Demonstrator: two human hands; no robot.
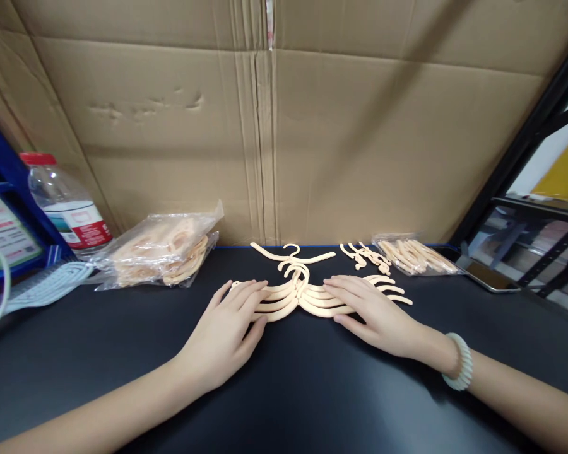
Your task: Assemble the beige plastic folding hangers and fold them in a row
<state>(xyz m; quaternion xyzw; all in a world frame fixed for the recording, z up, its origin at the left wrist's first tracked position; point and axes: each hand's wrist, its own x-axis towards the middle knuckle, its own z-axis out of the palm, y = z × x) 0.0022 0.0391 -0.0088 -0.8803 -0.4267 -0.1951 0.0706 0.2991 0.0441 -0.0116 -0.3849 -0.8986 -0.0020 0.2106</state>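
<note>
Several cream-coloured hangers [284,310] lie fanned together on the black table, their hooks bunched at the middle. My left hand [231,328] rests over their left arms, fingers stretched out and thumb apart. Over their right arms lies my right hand [372,312], palm down with its fingers extended; the tips of the arms stick out past it. Both hands touch the hangers without wrapping round them. A separate hanger [312,259] lies just behind, its hook pointing away. Small cream hook pieces [366,255] sit behind my right hand.
Bagged cream parts [158,249] lie at the back left, beside a red-capped bottle [73,208] and a pale brush [61,284]. Another bag [419,254] and a phone [487,276] are at the back right. A cardboard wall [360,126] borders the black table [303,403].
</note>
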